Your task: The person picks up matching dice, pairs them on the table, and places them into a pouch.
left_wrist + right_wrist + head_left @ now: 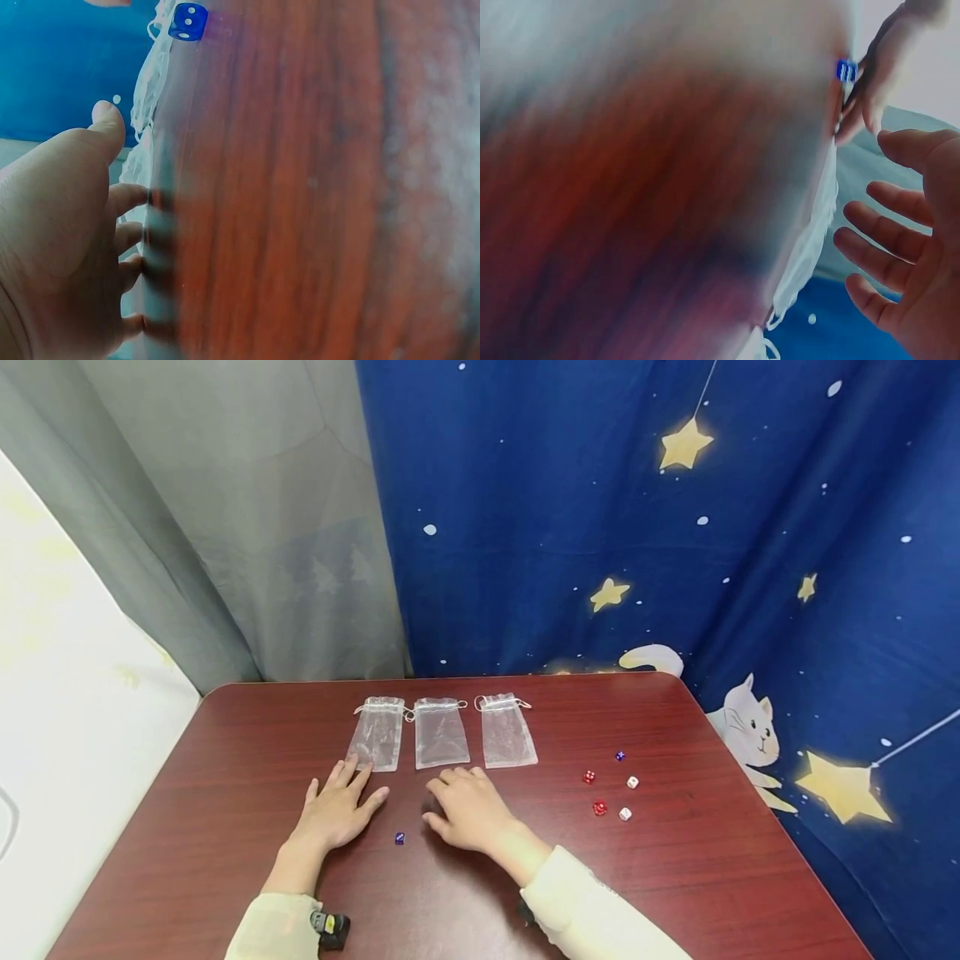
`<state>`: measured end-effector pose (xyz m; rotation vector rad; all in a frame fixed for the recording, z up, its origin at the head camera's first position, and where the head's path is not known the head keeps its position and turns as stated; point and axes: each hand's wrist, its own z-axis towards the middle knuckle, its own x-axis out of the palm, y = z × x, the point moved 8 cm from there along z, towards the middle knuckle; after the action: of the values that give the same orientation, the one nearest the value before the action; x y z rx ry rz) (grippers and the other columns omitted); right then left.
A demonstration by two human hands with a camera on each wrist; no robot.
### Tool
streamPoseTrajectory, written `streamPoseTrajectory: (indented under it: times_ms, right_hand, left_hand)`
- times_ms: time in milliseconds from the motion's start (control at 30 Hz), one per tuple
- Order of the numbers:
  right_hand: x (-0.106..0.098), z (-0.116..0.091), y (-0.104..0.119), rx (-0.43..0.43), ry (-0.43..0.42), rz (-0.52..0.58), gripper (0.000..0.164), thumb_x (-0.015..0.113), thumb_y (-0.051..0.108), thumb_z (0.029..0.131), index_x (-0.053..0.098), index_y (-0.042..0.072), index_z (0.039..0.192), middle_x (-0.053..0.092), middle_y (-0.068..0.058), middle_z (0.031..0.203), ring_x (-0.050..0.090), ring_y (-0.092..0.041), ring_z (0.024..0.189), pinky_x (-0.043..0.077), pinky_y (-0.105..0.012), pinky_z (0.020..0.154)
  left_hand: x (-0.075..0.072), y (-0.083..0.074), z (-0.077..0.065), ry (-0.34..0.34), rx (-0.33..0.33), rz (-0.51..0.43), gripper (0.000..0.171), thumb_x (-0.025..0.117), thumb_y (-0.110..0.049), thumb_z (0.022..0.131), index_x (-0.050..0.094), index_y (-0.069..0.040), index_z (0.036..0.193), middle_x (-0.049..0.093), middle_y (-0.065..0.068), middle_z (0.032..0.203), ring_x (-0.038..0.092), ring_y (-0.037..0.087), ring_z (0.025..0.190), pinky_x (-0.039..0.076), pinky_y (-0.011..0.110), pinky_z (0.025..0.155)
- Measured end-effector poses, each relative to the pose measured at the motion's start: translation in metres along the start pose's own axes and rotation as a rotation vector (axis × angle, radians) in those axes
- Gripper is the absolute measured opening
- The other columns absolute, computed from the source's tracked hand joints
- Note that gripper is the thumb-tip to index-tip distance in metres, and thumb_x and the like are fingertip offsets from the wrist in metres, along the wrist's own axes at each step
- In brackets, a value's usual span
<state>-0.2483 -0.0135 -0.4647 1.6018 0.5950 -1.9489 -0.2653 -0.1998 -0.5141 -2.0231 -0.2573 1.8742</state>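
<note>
In the head view my left hand [330,812] has its fingers spread, fingertips at the lower edge of the left sheer drawstring pouch [381,735]; whether they touch it I cannot tell. My right hand [472,812] holds nothing, its fingers loosely bent, just below the middle pouch [441,739] and the right pouch [507,735]. One blue die [400,838] lies on the table between both hands. The left wrist view shows that blue die [188,22] beyond my thumb. Relaxed, slightly parted fingers of my right hand [922,232] appear in the right wrist view.
On the right of the dark red table [712,877] lie another blue die [620,756], two red dice [589,777] and two white dice [633,782]. Grey curtain [300,527] and blue star-patterned curtain [525,527] hang behind the far edge.
</note>
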Motion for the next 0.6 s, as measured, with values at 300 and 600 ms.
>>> streamPoseTrajectory:
  times_ms: [300, 600]
  right_hand:
    - [-0.010, -0.012, -0.036, 0.102, -0.026, 0.076, 0.043, 0.066, 0.044, 0.095, 0.067, 0.015, 0.127, 0.068, -0.002, 0.120, 0.062, -0.024, 0.115, 0.046, -0.043, 0.098]
    - [-0.014, -0.022, -0.061, 0.152, -0.085, 0.154, 0.049, 0.067, 0.042, 0.095, 0.064, 0.012, 0.134, 0.067, -0.004, 0.125, 0.060, -0.025, 0.120, 0.044, -0.046, 0.102]
  left_hand:
    - [0.001, 0.000, 0.000, 0.002, 0.003, 0.000, 0.078, 0.038, -0.063, 0.103, 0.040, -0.004, 0.154, 0.023, 0.025, 0.163, 0.018, 0.047, 0.150, 0.009, 0.073, 0.114]
    - [0.002, 0.000, -0.001, -0.004, 0.007, 0.004, 0.078, 0.036, -0.063, 0.103, 0.039, -0.005, 0.155, 0.023, 0.024, 0.163, 0.018, 0.046, 0.150, 0.009, 0.074, 0.114]
